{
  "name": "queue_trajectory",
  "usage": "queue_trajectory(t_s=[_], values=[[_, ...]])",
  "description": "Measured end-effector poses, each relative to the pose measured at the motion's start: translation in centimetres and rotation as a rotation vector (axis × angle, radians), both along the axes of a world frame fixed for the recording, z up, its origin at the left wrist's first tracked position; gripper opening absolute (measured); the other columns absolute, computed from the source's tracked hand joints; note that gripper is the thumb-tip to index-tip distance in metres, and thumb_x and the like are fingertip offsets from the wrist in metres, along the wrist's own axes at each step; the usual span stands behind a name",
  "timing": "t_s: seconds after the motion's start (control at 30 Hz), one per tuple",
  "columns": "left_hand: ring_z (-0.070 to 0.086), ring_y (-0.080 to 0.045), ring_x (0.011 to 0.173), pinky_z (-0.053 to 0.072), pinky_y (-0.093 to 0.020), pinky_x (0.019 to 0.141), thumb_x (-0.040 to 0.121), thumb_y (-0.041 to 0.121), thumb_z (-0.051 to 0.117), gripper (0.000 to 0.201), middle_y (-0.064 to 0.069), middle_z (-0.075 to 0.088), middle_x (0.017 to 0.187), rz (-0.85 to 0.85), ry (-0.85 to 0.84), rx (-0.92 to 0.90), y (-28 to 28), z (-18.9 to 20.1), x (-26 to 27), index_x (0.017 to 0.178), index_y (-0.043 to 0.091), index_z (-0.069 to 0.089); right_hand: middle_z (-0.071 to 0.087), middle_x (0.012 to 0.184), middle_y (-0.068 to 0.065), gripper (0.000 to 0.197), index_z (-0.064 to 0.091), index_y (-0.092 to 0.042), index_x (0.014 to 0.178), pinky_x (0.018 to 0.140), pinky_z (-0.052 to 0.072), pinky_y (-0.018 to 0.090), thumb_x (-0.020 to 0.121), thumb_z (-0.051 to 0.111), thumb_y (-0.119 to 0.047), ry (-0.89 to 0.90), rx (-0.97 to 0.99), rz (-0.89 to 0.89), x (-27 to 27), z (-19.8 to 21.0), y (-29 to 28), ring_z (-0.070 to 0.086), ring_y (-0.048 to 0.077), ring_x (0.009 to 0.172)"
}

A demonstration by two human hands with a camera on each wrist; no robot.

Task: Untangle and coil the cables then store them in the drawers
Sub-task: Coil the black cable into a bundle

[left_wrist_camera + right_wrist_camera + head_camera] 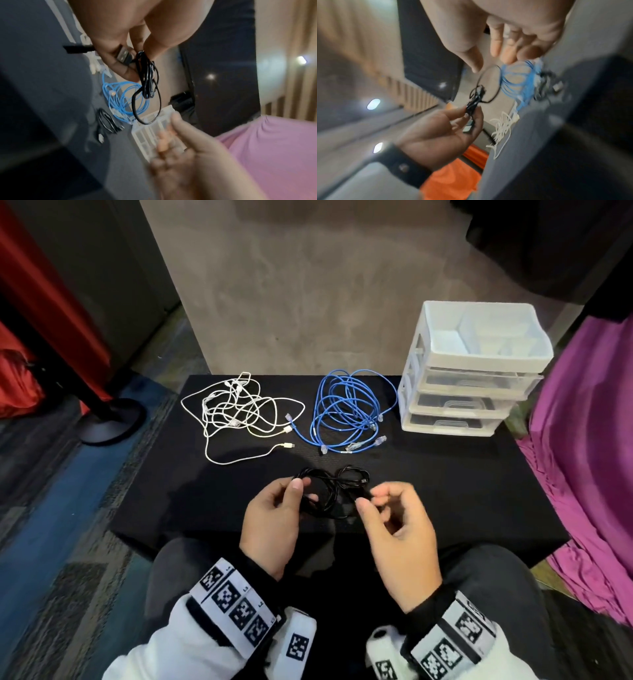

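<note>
Now pinching thin black tangled cable [329,494] in left hand [274,515], raised just above black-clothed surface [445,491]. Right hand [397,529] hovering beside it, fingers loosely curled, holding nothing. Loose loop hanging toward right hand, nearer one to take it. White three-drawer plastic organiser [472,378] sitting far right.

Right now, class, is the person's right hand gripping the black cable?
No: in the right wrist view the right hand is open with loose fingers, and only the left hand pinches the black cable.
</note>
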State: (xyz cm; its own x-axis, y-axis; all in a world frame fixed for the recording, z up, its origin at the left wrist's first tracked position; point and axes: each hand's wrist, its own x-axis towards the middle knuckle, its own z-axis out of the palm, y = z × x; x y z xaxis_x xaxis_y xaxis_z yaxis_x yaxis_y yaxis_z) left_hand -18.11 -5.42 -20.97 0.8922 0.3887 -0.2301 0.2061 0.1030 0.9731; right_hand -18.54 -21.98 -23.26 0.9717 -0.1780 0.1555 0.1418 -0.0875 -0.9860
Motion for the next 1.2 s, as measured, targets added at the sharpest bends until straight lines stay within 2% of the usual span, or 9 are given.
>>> queue_trajectory(t_s=[0.13, 0.3, 0.43, 0.53, 0.67, 0.73, 0.93, 1.1, 1.2], values=[[0.074, -0.012, 0.086, 0.057, -0.029, 0.087, 0.101, 0.019, 0.061, 0.015, -0.005, 0.078, 0.093, -0.081, -0.090, 0.186, -0.9, -0.3, -0.4, 0.100, 0.015, 0.075, 0.063, 0.088, -0.010, 0.009, 0.075, -0.023, 0.095, 0.073, 0.044, 0.014, 0.087, 0.078, -0.021, -0.154, -0.438, 0.219, 0.8, 0.4, 0.7, 0.060, 0.008, 0.076], [0.071, -0.008, 0.093, 0.051, -0.014, 0.084, 0.100, 0.018, 0.063, 0.014, -0.001, 0.073, 0.103, -0.104, -0.112, 0.290, -1.2, -0.7, -0.6, 0.096, 0.022, 0.076, 0.060, 0.081, -0.009, 0.007, 0.079, -0.024, 0.092, 0.068, 0.047, 0.018, 0.086, 0.074, -0.025, -0.078, -0.505, 0.279, 1.4, -0.8, 0.9, 0.060, 0.009, 0.072], [0.065, 0.002, 0.089, 0.048, -0.009, 0.081, 0.099, 0.017, 0.061, 0.022, 0.003, 0.065, 0.100, -0.156, -0.162, 0.494, -1.0, -0.4, -0.7, 0.086, 0.032, 0.071, 0.057, 0.069, -0.003, 0.010, 0.077, -0.021, 0.079, 0.062, 0.039, 0.014, 0.087, 0.072, -0.025, -0.059, -0.423, 0.230, 0.9, -0.9, 0.9, 0.056, 0.011, 0.065], [0.066, 0.003, 0.076, 0.050, -0.009, 0.060, 0.103, 0.017, 0.055, 0.022, -0.006, 0.064, 0.100, -0.093, -0.107, 0.446, -0.1, -0.8, 0.2, 0.087, 0.016, 0.070, 0.058, 0.071, 0.000, 0.012, 0.073, -0.021, 0.080, 0.064, 0.043, 0.023, 0.092, 0.070, -0.021, -0.063, -0.300, 0.181, 0.4, -0.5, 1.0, 0.056, 0.014, 0.066], [0.074, -0.031, 0.077, 0.064, -0.047, 0.071, 0.105, 0.027, 0.051, 0.030, -0.012, 0.073, 0.080, 0.002, 0.150, 0.083, 1.6, -1.9, 1.2, 0.086, 0.013, 0.068, 0.072, 0.082, 0.008, 0.014, 0.078, -0.020, 0.092, 0.077, 0.053, 0.032, 0.098, 0.067, -0.014, 0.047, 0.009, 0.325, -0.7, 1.4, 0.4, 0.068, 0.021, 0.076], [0.073, -0.026, 0.072, 0.063, -0.052, 0.076, 0.105, 0.026, 0.053, 0.030, -0.006, 0.072, 0.070, 0.014, 0.181, 0.086, 2.6, -2.5, 1.3, 0.084, 0.011, 0.068, 0.076, 0.085, 0.009, 0.015, 0.079, -0.016, 0.093, 0.081, 0.055, 0.026, 0.097, 0.065, -0.012, 0.070, 0.156, 0.341, -1.1, 2.3, -0.1, 0.071, 0.016, 0.081], [0.069, -0.006, 0.059, 0.051, -0.013, 0.066, 0.101, 0.017, 0.059, 0.019, -0.002, 0.060, 0.099, -0.381, -0.041, 0.646, 2.3, -1.6, 0.1, 0.086, 0.018, 0.071, 0.073, 0.084, 0.012, 0.017, 0.077, -0.014, 0.095, 0.086, 0.057, 0.037, 0.094, 0.061, -0.020, 0.078, 0.358, 0.347, 0.1, 3.8, -0.2, 0.072, 0.026, 0.082], [0.062, -0.014, 0.081, 0.049, -0.030, 0.079, 0.105, 0.025, 0.055, 0.025, -0.008, 0.069, 0.086, -0.495, -0.064, 0.191, 0.6, -0.4, -1.0, 0.090, 0.013, 0.071, 0.074, 0.087, 0.011, 0.016, 0.072, -0.010, 0.100, 0.087, 0.054, 0.032, 0.100, 0.058, -0.016, 0.173, 0.348, 0.433, 1.7, 4.4, -0.1, 0.070, 0.020, 0.088], [0.060, -0.020, 0.079, 0.051, -0.031, 0.076, 0.107, 0.022, 0.048, 0.029, -0.012, 0.067, 0.083, -0.432, -0.058, -0.054, -0.9, 0.2, -1.7, 0.091, 0.006, 0.067, 0.070, 0.086, 0.013, 0.020, 0.069, -0.005, 0.103, 0.069, 0.055, 0.031, 0.095, 0.059, -0.020, 0.321, 0.588, 0.439, 1.6, 4.8, 0.5, 0.066, 0.019, 0.076]])
